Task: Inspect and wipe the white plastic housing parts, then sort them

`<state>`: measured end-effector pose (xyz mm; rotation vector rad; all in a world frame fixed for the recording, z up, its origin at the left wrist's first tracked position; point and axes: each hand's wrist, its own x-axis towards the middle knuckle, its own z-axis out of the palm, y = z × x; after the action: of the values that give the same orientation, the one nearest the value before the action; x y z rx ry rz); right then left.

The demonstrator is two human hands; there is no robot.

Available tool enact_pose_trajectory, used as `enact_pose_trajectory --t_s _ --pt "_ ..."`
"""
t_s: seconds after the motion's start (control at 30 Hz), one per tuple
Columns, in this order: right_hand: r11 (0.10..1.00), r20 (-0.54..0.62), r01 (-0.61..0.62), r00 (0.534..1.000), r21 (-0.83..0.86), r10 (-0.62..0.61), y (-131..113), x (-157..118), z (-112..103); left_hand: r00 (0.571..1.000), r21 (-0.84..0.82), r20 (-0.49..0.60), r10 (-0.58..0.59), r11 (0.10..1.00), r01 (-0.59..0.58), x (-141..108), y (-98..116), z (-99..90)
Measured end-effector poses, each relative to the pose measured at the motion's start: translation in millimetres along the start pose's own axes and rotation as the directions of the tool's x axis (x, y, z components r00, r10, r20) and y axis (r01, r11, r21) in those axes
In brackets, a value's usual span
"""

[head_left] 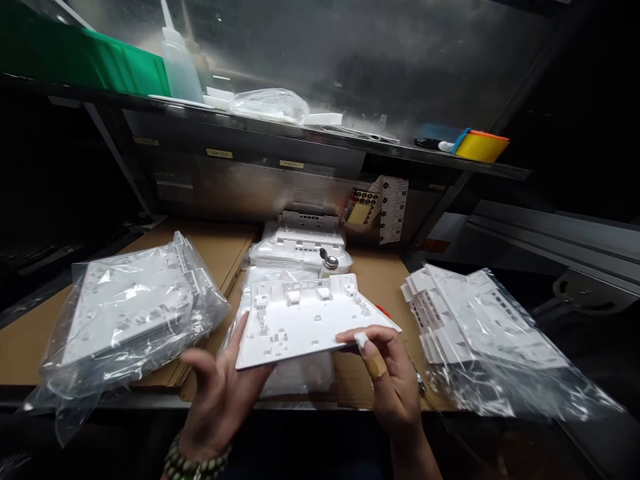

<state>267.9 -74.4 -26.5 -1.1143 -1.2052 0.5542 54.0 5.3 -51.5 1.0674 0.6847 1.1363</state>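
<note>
A white moulded plastic panel (300, 327) with clips and raised edges is held tilted above the bench. My left hand (220, 393) bears its left corner on the fingers, which run behind and beneath it; the thumb stands off to the side. At the near right edge is my right hand (390, 373), index finger along the panel and thumb bent in. A small white wad (361, 339), perhaps cloth or tissue, is pinched at that thumb tip. A tan bandage (376, 364) wraps the thumb. The fingers under the panel are hidden.
Bagged white panels lie at the left (135, 293) and right (500, 333). More bagged parts (305, 237) are stacked behind, beside a small metal-topped bottle (329, 263). Cardboard (200, 240) covers the bench. Above, a shelf (280, 130) carries a green bin (120, 63) and squeeze bottle (180, 67).
</note>
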Motion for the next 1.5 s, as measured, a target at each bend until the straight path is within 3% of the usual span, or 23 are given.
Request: enact_pose_trajectory --t_s 0.07,0.13,0.2,0.27,0.37,0.5,0.67,0.83,0.93,1.0,1.07,1.17,1.27,1.43,1.5 --pt "1.0 0.046 -0.014 0.999 -0.006 0.014 2 -8 0 0.98 -0.208 0.055 -0.193 0.957 0.2 6 11 5.0" --pt "0.996 0.153 -0.089 0.984 0.012 0.086 3 -15 -1 0.91 -0.439 0.126 -0.394 0.801 0.408 12 24 7.5" --pt "0.983 0.244 -0.181 0.954 0.001 0.175 1 -19 -3 0.859 -0.56 0.156 -0.487 0.673 0.483 15 34 10.1" --pt "0.983 0.265 -0.167 0.947 -0.077 0.181 -5 -19 0 0.852 -0.622 0.122 -0.509 0.63 0.465 17 39 15.8" --pt "0.968 0.254 0.093 0.967 -0.232 -0.032 -20 -17 17 0.883 -0.688 0.047 -0.467 0.626 0.367 15 42 31.2" --pt "0.921 0.304 0.309 0.924 -0.237 -0.232 -31 -18 54 0.934 -0.688 0.046 -0.355 0.666 0.287 10 45 50.7" --pt "0.869 0.34 0.42 0.883 -0.264 -0.324 -27 -25 66 0.945 -0.687 -0.071 -0.32 0.703 0.187 5 46 51.2" --pt "0.866 0.307 0.4 0.9 -0.3 -0.31 -29 -26 67 0.938 -0.65 -0.185 -0.295 0.752 0.108 3 40 50.4" --pt "0.864 0.304 0.413 0.895 -0.287 -0.326 -30 -27 70 0.935 -0.632 -0.197 -0.295 0.768 0.109 3 41 52.1" --pt "0.865 0.315 0.391 0.902 -0.315 -0.294 -27 -24 61 0.923 -0.641 -0.184 -0.337 0.753 0.147 4 43 47.5" --pt "0.873 0.252 0.32 0.938 -0.367 -0.238 -21 -18 42 0.914 -0.622 -0.181 -0.363 0.762 0.179 3 46 36.1" --pt "0.862 -0.006 0.176 0.979 -0.475 -0.203 -12 -7 1 0.951 -0.457 -0.118 -0.285 0.866 0.202 0 48 9.8" --pt "0.828 -0.168 0.1 0.959 -0.552 -0.228 -7 -2 -28 0.989 -0.249 -0.011 -0.149 0.958 0.141 -3 47 -14.3" --pt "0.828 -0.043 0.174 0.972 -0.533 -0.232 -2 -4 -34 0.988 -0.251 -0.078 -0.134 0.961 0.111 -4 37 -28.4" --pt "0.817 -0.05 0.171 0.97 -0.551 -0.237 0 -6 -34 0.983 -0.252 -0.1 -0.154 0.96 0.125 -6 33 -30.8"
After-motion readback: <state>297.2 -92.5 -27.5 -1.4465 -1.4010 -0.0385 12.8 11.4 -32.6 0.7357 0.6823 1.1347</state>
